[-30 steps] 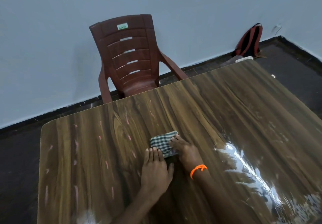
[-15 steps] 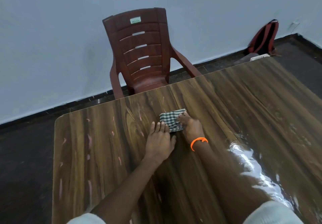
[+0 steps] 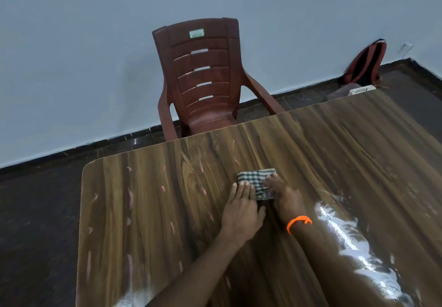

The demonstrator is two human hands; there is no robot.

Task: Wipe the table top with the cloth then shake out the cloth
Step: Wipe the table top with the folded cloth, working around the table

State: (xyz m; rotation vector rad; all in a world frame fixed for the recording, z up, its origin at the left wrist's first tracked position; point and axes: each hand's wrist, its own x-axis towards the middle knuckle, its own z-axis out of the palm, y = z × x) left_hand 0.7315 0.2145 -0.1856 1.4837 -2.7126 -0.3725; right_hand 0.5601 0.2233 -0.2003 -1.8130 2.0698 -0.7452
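A small folded checked cloth [image 3: 257,180] lies on the wood-grain table top [image 3: 148,211], near the middle of the table. My left hand [image 3: 241,211] lies flat with straight fingers, its fingertips touching the cloth's left edge. My right hand [image 3: 285,198], with an orange band at the wrist, presses on the cloth's right part with its fingers on top. The cloth's near corner is hidden between the two hands.
A brown plastic chair [image 3: 205,79] stands at the table's far edge against a pale wall. A red and black backpack [image 3: 366,64] leans at the wall on the far right. The dark floor [image 3: 35,223] lies left of the table. Glare covers the table's right front.
Both hands and the cloth have slid away from me across the table toward the chair side, the hands staying beside and on the cloth.
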